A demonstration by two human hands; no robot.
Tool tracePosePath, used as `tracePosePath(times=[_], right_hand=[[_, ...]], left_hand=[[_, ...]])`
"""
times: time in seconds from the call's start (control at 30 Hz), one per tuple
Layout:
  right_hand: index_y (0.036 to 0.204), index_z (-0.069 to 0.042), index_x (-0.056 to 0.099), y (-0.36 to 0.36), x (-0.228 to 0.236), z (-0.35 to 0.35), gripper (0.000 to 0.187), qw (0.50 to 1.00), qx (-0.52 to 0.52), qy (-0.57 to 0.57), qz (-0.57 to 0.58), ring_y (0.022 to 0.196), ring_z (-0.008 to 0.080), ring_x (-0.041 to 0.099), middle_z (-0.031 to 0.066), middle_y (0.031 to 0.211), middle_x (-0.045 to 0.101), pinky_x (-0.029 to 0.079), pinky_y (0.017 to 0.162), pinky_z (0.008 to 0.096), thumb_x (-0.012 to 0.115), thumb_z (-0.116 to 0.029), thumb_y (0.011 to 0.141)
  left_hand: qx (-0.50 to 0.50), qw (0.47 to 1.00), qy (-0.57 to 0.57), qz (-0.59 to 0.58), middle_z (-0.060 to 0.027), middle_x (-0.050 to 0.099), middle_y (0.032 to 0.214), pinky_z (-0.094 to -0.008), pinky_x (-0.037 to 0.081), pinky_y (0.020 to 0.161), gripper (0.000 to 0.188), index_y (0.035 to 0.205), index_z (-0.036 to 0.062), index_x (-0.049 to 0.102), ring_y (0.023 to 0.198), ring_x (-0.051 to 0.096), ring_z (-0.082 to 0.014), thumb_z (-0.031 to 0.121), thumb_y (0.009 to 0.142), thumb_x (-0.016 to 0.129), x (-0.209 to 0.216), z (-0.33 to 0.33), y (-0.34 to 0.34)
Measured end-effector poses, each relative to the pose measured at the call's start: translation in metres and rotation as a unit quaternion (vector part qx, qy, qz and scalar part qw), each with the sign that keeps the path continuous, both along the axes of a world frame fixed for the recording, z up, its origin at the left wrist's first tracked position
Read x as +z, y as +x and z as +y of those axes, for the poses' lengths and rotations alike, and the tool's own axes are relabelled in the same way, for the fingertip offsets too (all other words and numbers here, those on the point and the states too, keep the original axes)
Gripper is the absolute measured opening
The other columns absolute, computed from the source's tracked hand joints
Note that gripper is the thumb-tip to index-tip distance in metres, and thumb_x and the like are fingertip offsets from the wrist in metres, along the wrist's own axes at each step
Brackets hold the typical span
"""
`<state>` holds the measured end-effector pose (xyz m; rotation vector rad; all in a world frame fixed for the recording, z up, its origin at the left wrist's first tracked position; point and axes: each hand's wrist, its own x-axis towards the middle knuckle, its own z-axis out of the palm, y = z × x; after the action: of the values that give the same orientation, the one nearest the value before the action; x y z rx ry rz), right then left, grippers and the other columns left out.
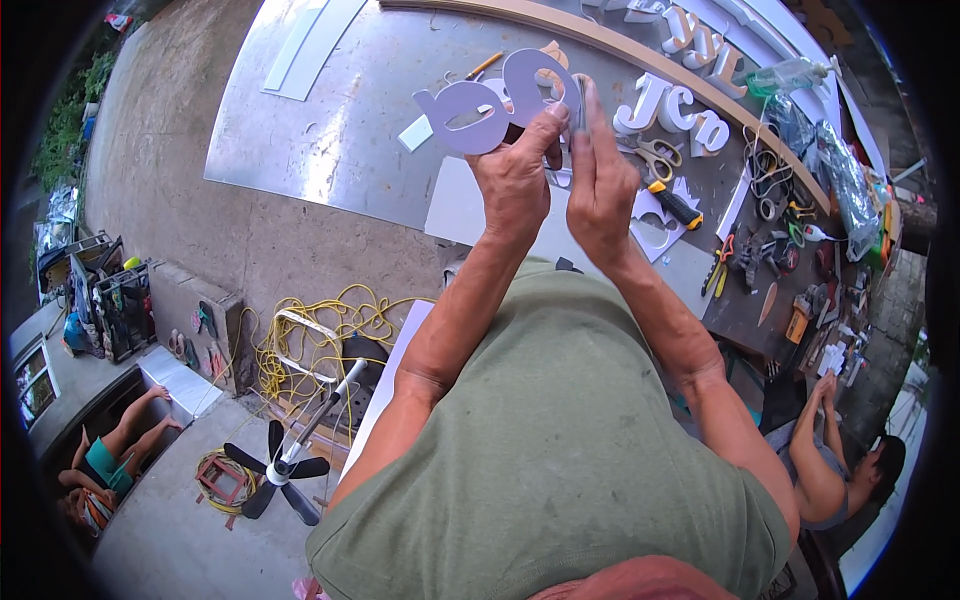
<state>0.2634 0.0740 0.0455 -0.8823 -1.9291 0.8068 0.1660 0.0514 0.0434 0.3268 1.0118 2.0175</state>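
Note:
My left hand [517, 180] is closed around the lower edge of a flat, pale lavender cut-out letter shape [468, 112] with curved outlines and holes, raised over the work table. Close beside it, my right hand [602, 185] has its fingers straight and pressed together along the cut-out's right edge. A thin greyish piece shows at those fingers, too blurred to name. Beneath the hands lie a pencil [486, 66] and a small white block [414, 134]. Scissors [658, 158] and a yellow-and-black utility knife [674, 204] rest to the right of my right hand.
White raised letters [665, 110] stand at the right, before a long brown strip [640, 55]. Pliers [718, 265] and other tools crowd the right side. A fan [280, 468] and yellow cord [330, 330] are lower left. One person [830, 450] is at right, another [115, 460] far left.

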Motion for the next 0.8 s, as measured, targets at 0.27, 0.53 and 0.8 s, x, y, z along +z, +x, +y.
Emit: tracePosePath(times=[0.27,0.53,0.8], right_hand=[[0.143,0.012,0.042,-0.001,0.002,0.008,0.045,0.998,0.009,0.061,-0.024,0.111,0.0387,0.066,0.0295,0.139,0.053,0.055,0.087,0.0397,0.048,0.001,0.099],[0.142,0.011,0.043,-0.005,0.004,0.018,0.046,0.993,0.004,0.115,-0.035,0.116,0.0385,0.064,0.0291,0.139,0.053,0.056,0.088,0.0389,0.047,0.005,0.097],[0.142,0.01,0.044,0.0,0.008,0.022,0.045,0.997,0.031,0.051,-0.043,0.116,0.0349,0.065,0.0269,0.141,0.052,0.055,0.089,0.0373,0.047,0.006,0.097]], left_hand=[[0.02,0.999,-0.003,0.031,-0.0022,0.064,0.072,-0.0224,0.042,0.046,0.011,0.092,-0.001,0.066,0.055,0.056,-0.008,0.002,0.086,0.074,0.003,0.003,0.0],[0.013,0.999,-0.007,0.034,-0.0044,0.065,0.071,-0.0227,0.043,0.047,0.01,0.093,-0.0032,0.067,0.055,0.056,-0.0087,0.002,0.087,0.073,0.003,0.001,0.002],[-0.035,0.999,-0.008,0.029,-0.0102,0.069,0.082,-0.0245,0.047,0.05,0.018,0.104,-0.0034,0.064,0.06,0.061,-0.0125,-0.004,0.087,0.07,-0.006,-0.007,0.0]])
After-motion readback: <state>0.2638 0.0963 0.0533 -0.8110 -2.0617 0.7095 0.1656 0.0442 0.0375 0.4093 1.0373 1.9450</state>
